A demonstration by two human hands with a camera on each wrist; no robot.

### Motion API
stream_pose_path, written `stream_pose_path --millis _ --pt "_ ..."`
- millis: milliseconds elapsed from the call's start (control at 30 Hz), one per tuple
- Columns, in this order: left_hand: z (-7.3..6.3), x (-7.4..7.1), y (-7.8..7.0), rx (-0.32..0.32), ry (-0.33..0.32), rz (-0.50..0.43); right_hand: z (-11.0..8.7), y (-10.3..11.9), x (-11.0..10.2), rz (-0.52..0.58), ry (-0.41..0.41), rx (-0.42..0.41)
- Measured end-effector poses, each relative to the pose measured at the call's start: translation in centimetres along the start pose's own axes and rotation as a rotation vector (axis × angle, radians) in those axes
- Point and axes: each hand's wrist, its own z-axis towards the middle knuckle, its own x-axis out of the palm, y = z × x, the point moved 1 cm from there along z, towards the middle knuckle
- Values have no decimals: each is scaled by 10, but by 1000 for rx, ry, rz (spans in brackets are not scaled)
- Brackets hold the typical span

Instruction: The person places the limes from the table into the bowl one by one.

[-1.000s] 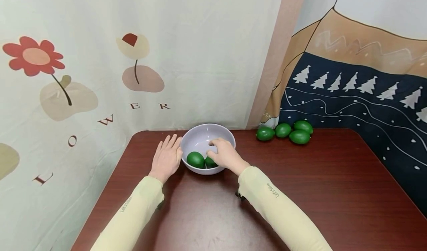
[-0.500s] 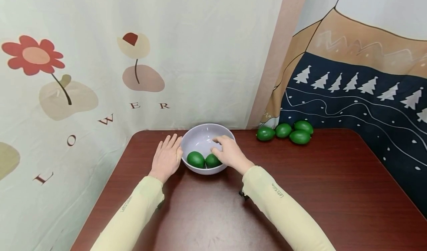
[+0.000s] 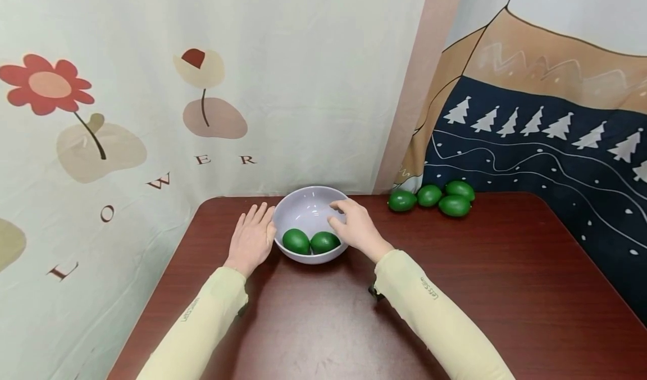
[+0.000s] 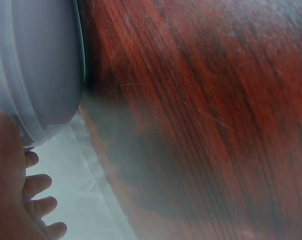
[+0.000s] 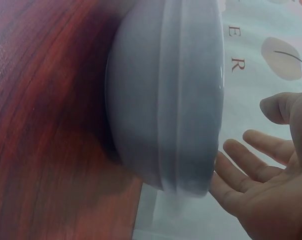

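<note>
A pale lavender bowl (image 3: 303, 211) stands near the table's back edge. Two green limes, a left one (image 3: 295, 241) and a right one (image 3: 325, 242), lie side by side in its near part. My left hand (image 3: 251, 238) has its fingers straight and rests against the bowl's left side; in the left wrist view the thumb lies along the bowl wall (image 4: 46, 60). Over the right rim is my right hand (image 3: 356, 225), fingers loosely bent and holding nothing. The right wrist view shows its fingers (image 5: 241, 170) spread at the bowl's rim, with the thumb apart.
At the back right of the brown table (image 3: 485, 273) several more green limes (image 3: 454, 205) sit in a group. A light curtain (image 3: 313, 88) with printed flowers hangs right behind the table. Beside it on the right hangs a dark cloth (image 3: 510, 155) with printed trees.
My right hand has drawn back to the right, from over the right lime to the bowl's rim, leaving that lime in full view. The left hand stays against the bowl.
</note>
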Motion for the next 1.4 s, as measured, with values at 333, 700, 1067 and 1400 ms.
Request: stream_pose_path --millis 333,700,1067,1400 --pt "0 2 1 8 -15 4 -1 -9 -7 45 -55 -22" --pt "0 3 2 -2 5 -5 -3 -20 -16 64 -96 9" --pt "1 2 0 4 3 -5 -6 -33 -20 51 -140 7" --pt "1 2 1 2 0 -6 -8 -42 -27 0 -147 15"
